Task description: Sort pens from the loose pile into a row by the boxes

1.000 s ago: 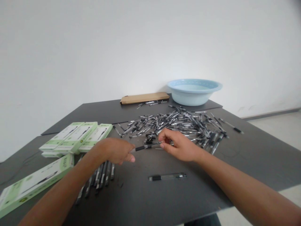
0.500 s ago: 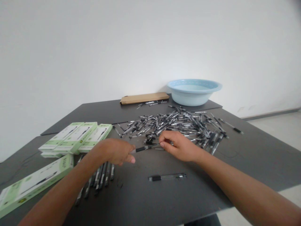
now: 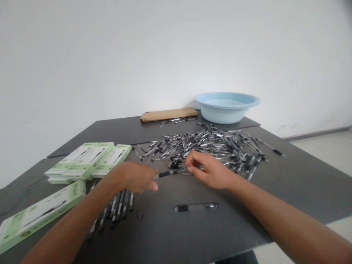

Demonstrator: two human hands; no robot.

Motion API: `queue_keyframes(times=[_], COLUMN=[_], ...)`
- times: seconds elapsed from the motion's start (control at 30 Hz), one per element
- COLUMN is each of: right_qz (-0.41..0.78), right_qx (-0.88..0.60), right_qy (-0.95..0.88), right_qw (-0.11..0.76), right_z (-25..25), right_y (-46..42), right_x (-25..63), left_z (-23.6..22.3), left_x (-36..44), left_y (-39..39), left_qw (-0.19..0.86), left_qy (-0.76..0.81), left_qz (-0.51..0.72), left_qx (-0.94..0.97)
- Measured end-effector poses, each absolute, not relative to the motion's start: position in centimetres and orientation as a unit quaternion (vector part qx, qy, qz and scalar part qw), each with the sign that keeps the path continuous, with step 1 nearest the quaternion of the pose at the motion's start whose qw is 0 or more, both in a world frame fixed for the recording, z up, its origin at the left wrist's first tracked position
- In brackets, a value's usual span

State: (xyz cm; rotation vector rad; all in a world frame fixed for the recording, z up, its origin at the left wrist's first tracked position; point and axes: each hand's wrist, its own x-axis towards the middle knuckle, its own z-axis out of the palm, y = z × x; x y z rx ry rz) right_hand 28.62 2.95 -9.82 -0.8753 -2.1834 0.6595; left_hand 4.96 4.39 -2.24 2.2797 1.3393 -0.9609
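My left hand [image 3: 136, 177] and my right hand [image 3: 210, 169] hold one black pen [image 3: 171, 172] between them, a little above the dark table [image 3: 288, 187]. The left fingers pinch its near end; the right thumb and fingers pinch its far end. Just behind the hands spreads a big heap of loose pens [image 3: 209, 145]. Under my left wrist lies a row of pens [image 3: 118, 205] side by side. A single pen [image 3: 195, 207] lies alone in front of my right forearm.
Green-and-white boxes [image 3: 90, 159] lie at the left, another box [image 3: 38, 214] at the near left. A light blue basin [image 3: 227, 106] and a brown cardboard sleeve [image 3: 168, 114] stand at the back by the wall. The table's front edge runs below my forearms.
Both hands stay almost still on the pen; the right hand's fingers shifted slightly at the pen's far end.
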Motion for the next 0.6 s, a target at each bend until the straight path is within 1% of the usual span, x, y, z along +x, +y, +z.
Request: queue_keyframes(times=[0.3, 0.6], right_qz=[0.227, 0.254], right_qx=[-0.332, -0.338], right_qy=[-0.857, -0.844], right_qw=[0.323, 0.330], right_z=[-9.48, -9.65], right_y=[2.96, 2.78], right_x=[28.52, 28.54], left_z=[-2.21, -2.02], left_x=[4.88, 5.11], left_y=[4.40, 4.16], left_qw=[0.153, 0.152], left_qy=[0.466, 0.467], left_qz=[-0.333, -0.337], left_qx=[0.805, 0.803])
